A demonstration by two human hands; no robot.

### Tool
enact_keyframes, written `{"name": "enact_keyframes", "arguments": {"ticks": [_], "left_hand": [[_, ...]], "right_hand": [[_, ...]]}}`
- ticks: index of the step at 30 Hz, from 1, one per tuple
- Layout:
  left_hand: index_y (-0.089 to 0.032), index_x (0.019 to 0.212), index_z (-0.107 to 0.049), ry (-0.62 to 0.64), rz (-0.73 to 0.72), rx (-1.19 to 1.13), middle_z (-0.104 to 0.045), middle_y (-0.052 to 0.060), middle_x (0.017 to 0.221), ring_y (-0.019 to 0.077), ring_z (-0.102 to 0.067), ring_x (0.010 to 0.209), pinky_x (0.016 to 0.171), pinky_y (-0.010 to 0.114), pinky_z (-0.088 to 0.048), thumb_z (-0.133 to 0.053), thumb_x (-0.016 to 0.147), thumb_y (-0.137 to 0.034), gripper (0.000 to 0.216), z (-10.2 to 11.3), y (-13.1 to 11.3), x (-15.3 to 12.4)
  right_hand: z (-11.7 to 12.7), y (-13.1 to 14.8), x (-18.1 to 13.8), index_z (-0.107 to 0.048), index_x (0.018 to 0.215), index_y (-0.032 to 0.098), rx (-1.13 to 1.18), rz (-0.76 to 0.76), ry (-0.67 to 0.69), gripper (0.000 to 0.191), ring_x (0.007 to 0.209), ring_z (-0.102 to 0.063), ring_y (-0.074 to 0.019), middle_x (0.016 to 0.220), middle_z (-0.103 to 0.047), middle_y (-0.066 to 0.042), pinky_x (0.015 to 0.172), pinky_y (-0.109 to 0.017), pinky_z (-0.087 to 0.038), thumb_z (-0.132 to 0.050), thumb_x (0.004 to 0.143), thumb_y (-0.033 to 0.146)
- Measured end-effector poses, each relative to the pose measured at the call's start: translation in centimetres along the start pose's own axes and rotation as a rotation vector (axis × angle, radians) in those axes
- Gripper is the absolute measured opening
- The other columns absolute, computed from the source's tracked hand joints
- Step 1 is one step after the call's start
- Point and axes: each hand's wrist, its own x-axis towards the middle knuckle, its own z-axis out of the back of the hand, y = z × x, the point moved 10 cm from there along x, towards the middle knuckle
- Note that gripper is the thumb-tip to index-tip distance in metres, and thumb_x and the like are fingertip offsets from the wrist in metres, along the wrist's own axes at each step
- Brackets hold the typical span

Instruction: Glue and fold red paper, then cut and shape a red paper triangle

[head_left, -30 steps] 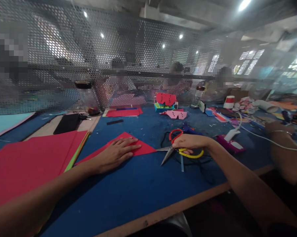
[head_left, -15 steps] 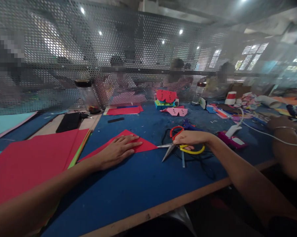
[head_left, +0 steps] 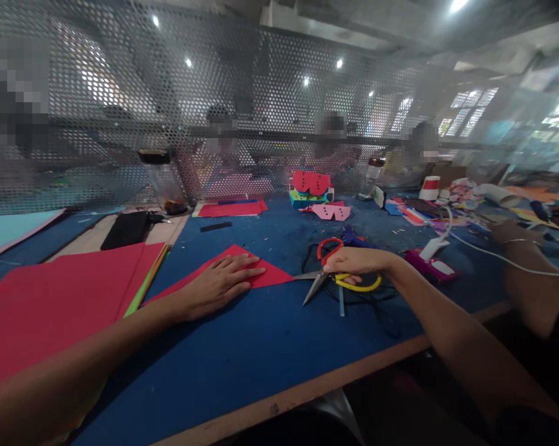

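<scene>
**Red triangle pinned flat, blades parted at its tip**

Red paper is pressed to the blue table (head_left: 224, 359) by the left hand (head_left: 226, 280), which is laid palm down, its fingers extended and nothing gripped. The triangle (head_left: 276, 277) is partly covered by that hand and forearm; its top and right corners are left in sight. By the right hand (head_left: 354, 260) the scissors (head_left: 313, 288) are held, fingers curled about the handles, blades spread. The right corner is met by the tip of one blade; whether the paper lies between the blades cannot be told.

Folding appears to be done, judged by the triangular outline. No cut is seen in the exposed part, so cutting there is judged not yet made.

Beneath the right hand, a black cord (head_left: 388, 323) is looped. Beside the left forearm, larger red sheets (head_left: 61, 310) are stacked, apparently uncut. Farther back, a pink cut-out (head_left: 331, 212) and a red cut-out (head_left: 311, 183), both dotted with dark marks, are set out as seemingly finished shapes. To the right, a purple phone (head_left: 428, 267) is placed, with a co-worker's hand (head_left: 516, 233) seen beyond.
</scene>
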Motion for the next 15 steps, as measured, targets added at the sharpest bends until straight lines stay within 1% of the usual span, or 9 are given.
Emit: {"name": "enact_keyframes", "arguments": {"ticks": [7,10,12,15], "left_hand": [[-0.04,0.154,-0.035,-0.056,-0.02,0.028,-0.027,-0.002,0.166,0.024,-0.026,0.151,0.122,0.045,-0.024,-0.027,0.108,-0.047,0.048,-0.3,0.8,0.1],[-0.04,0.153,-0.037,-0.087,-0.02,0.045,-0.031,-0.002,0.164,0.024,-0.028,0.15,0.121,0.045,-0.025,-0.028,0.108,-0.048,0.047,-0.3,1.2,0.2],[-0.038,0.153,-0.038,-0.1,-0.034,0.055,-0.032,-0.001,0.164,0.0239,-0.027,0.151,0.123,0.045,-0.022,-0.029,0.108,-0.048,0.047,-0.4,1.1,0.3],[-0.036,0.154,-0.037,-0.093,-0.052,0.058,-0.029,-0.002,0.165,0.0231,-0.023,0.153,0.125,0.046,-0.015,-0.027,0.109,-0.045,0.047,-0.6,0.9,0.2]], "right_hand": [[0.2,0.0,0.4,-0.05,0.068,0.019,-0.005,0.027,-0.005,0.044,0.041,-0.043,-0.0087,0.049,-0.052,0.004,0.05,-0.024,-0.037,-0.047,0.097,0.052],[0.3,0.0,0.5,-0.05,0.067,0.019,-0.001,0.015,-0.01,0.044,0.04,-0.043,-0.0088,0.048,-0.052,0.004,0.049,-0.024,-0.036,-0.047,0.096,0.051],[0.3,-0.1,0.5,-0.05,0.066,0.019,-0.006,0.008,-0.012,0.043,0.04,-0.043,-0.0087,0.048,-0.053,0.004,0.049,-0.024,-0.036,-0.048,0.096,0.05],[0.3,-0.2,0.5,-0.051,0.067,0.019,-0.019,0.006,-0.009,0.042,0.04,-0.043,-0.0088,0.049,-0.054,0.003,0.05,-0.024,-0.036,-0.048,0.096,0.049]]}}
